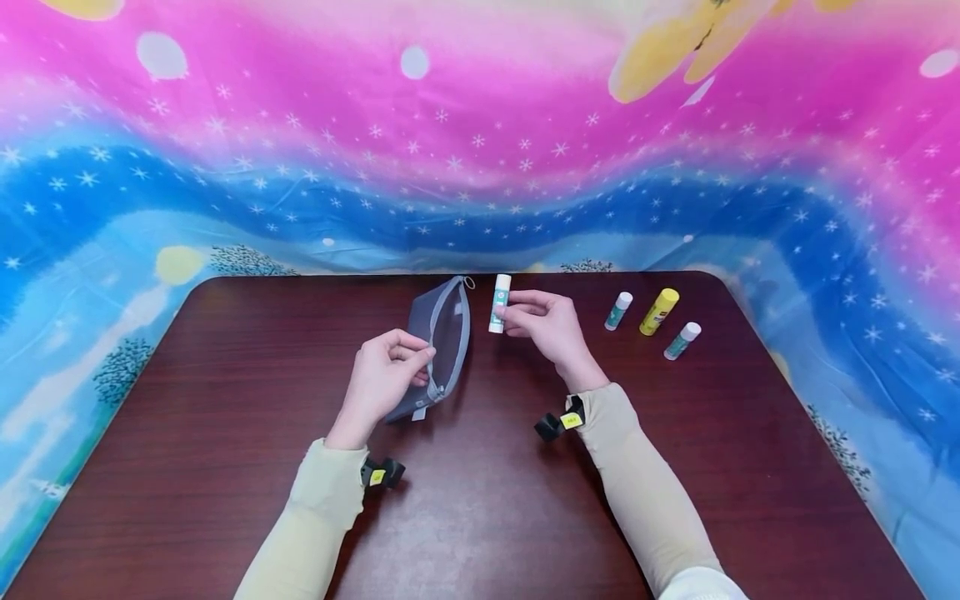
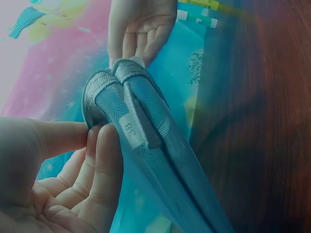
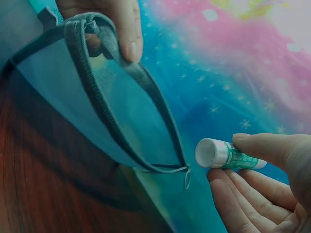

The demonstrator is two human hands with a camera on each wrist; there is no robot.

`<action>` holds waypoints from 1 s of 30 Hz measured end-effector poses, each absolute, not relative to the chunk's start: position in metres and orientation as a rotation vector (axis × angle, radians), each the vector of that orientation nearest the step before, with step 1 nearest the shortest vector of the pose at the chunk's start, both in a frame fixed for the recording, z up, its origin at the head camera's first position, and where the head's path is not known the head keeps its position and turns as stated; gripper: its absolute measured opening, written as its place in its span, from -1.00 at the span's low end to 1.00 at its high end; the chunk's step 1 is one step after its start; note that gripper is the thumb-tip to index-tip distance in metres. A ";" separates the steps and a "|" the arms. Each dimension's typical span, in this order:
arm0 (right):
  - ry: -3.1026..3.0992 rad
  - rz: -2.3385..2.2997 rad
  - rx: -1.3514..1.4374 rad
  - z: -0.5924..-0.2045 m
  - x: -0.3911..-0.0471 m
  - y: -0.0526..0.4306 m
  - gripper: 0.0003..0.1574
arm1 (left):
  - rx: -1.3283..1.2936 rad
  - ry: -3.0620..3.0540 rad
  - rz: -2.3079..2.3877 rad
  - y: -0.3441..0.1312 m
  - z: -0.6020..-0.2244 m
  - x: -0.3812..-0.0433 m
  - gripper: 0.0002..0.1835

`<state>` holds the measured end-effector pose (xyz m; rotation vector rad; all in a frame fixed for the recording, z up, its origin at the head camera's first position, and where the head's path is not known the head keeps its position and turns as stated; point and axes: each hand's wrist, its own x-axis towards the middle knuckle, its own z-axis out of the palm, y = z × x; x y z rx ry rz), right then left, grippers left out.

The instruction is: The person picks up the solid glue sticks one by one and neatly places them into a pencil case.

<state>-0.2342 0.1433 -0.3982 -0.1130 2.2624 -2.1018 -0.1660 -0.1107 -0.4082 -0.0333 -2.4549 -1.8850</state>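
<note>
Head view: a brown table point(image 1: 465, 525) is shown, backed by a patterned cloth point(image 1: 480, 179) of pink and blue.
Pouch: the grey mesh pouch point(image 1: 450, 337) is held left of the table's middle, its zipped mouth parted and turned towards the right; whether its base is borne by the table cannot be told.
Left hand: the rim near the pouch's closer end is pinched between thumb and fingers of the left hand point(image 1: 381, 372).
Right hand: a glue stick point(image 1: 500, 302) is pinched between thumb and fingers of the right hand point(image 1: 553, 327).
Glue stick: it is held nearly upright, outside the pouch, just beside the mouth; white ends and a green-and-white label are seen.
Ring: a zip ring point(image 3: 187, 178) is hung at the pouch's far end, on the side of the glue stick.
Tab: a pale tab point(image 2: 138, 127) is fixed at the near end; its print cannot be read with certainty.
Yellow stick: the yellow stick point(image 1: 659, 312) is stood on the table at the right, between a small green stick point(image 1: 618, 311) and a second green stick point(image 1: 682, 342), all apart.
Wrists: a black camera is worn at each sleeve's cuff.
</note>
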 end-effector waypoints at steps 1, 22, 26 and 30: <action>2.253 -2.093 -0.109 -0.399 -0.235 0.143 -0.50 | -0.034 -2.453 -1.885 -0.110 -0.408 -0.166 -0.87; 2.182 -1.974 -0.090 -0.409 -0.250 0.112 -0.53 | -0.046 -2.451 -1.907 -0.108 -0.410 -0.167 -0.84; 2.184 -1.936 -0.083 -0.413 -0.251 0.106 -0.54 | -0.051 -2.447 -1.919 -0.107 -0.411 -0.167 -0.85; 2.173 -1.922 -0.060 -0.417 -0.253 0.102 -0.54 | -0.049 -2.447 -1.928 -0.107 -0.411 -0.168 -0.86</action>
